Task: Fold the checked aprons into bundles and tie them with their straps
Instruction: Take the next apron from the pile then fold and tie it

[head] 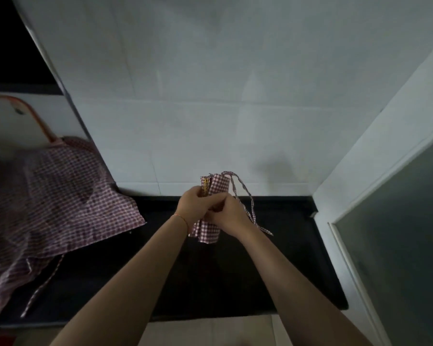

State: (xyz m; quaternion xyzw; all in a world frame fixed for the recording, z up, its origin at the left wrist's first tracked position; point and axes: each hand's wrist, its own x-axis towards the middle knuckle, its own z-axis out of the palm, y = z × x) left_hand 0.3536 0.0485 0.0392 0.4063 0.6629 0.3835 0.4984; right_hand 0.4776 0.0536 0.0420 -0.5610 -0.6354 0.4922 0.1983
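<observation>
A folded red-and-white checked apron bundle (216, 187) is held upright above the black counter (272, 258), near the wall. My left hand (193, 208) grips the bundle's middle from the left. My right hand (229, 213) grips it from the right, fingers curled at the same spot. The bundle's straps (246, 206) loop out to the right and hang down to the counter. A second checked apron (48, 198) lies spread and rumpled on the counter's left side, with one strap (43, 285) trailing toward the front edge.
A white tiled wall (210, 108) stands behind the counter. A white cutting board with an orange rim (15, 121) leans at the far left. A frosted glass panel (397, 233) bounds the right side. The counter's front edge runs below my forearms.
</observation>
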